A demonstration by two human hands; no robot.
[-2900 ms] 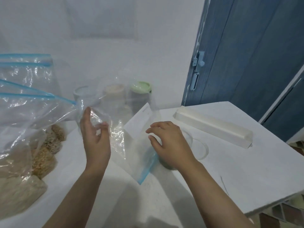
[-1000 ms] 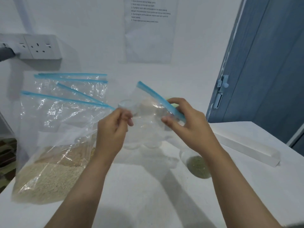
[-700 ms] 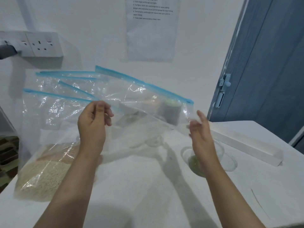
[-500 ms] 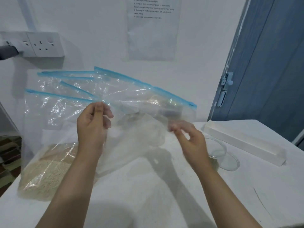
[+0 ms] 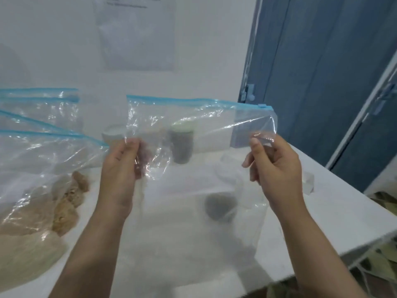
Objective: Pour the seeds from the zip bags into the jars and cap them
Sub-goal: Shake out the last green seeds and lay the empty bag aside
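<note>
I hold an empty clear zip bag (image 5: 206, 123) with a blue zip strip stretched flat in front of me, above the white table (image 5: 335, 211). My left hand (image 5: 122, 168) pinches its left side and my right hand (image 5: 277, 166) pinches its right side. Seen through the plastic, an open jar with dark green seeds (image 5: 221, 206) stands on the table below. Behind the bag stands a capped jar of dark seeds (image 5: 181, 145) with a pale green lid, and a white-topped jar (image 5: 112, 134) to its left.
Several zip bags with beige and brown seeds (image 5: 43, 190) lean at the left. A clear jar lid (image 5: 308, 182) lies right of my right hand. A blue door (image 5: 322, 72) stands at the right; the table's edge runs along the right front.
The bag was tilted and held mainly by my left hand; now both hands pinch it and its zip strip is level. My view has dropped toward the table.
</note>
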